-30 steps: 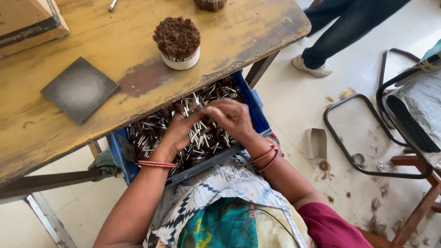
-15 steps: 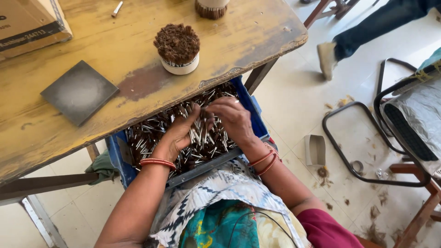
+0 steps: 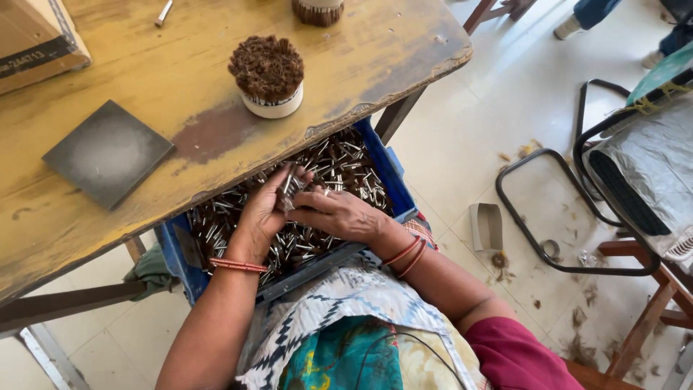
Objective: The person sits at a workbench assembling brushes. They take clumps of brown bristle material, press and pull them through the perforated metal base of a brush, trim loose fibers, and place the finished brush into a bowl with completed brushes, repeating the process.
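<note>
A blue crate (image 3: 399, 184) sits on my lap under the table edge, filled with small metal-tipped brush pieces (image 3: 346, 162). My left hand (image 3: 263, 213) is raised over the crate with several of these pieces gripped between its fingers. My right hand (image 3: 339, 214) lies beside it, palm down on the pile, fingertips touching the left hand's bundle. Whether the right hand holds anything is hidden. Red bangles are on both wrists.
A worn yellow wooden table (image 3: 188, 144) carries a white cup packed with brown bristles (image 3: 267, 76), a dark grey square tile (image 3: 107, 152), a cardboard box (image 3: 36, 40) and a second bristle cup (image 3: 317, 11). Black metal chair frames (image 3: 570, 209) and bristle scraps lie on the floor; another person's feet (image 3: 577, 18) show top right.
My hands have drawn together and lifted a bundle of pieces out of the pile. The camera has tilted slightly. The other person's legs have moved further toward the top right.
</note>
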